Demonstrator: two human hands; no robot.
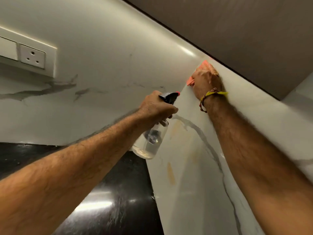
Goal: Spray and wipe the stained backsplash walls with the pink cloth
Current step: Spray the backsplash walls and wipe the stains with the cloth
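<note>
My right hand (205, 82) presses the pink cloth (191, 81) flat against the white marble backsplash wall (194, 192), high up just under the cabinet. The cloth shows only at its edges around my fingers. My left hand (156, 107) grips the black trigger head of a clear spray bottle (149, 141), whose nozzle points at the right-hand wall near the corner. Orange-brown stains (171, 173) streak the right-hand wall below the bottle. A little liquid sits in the bottle's bottom.
A dark brown upper cabinet (237, 31) overhangs the wall right above the cloth. A white socket panel (32, 56) is set in the left wall. The glossy black countertop (118, 200) lies below, meeting both walls in the corner.
</note>
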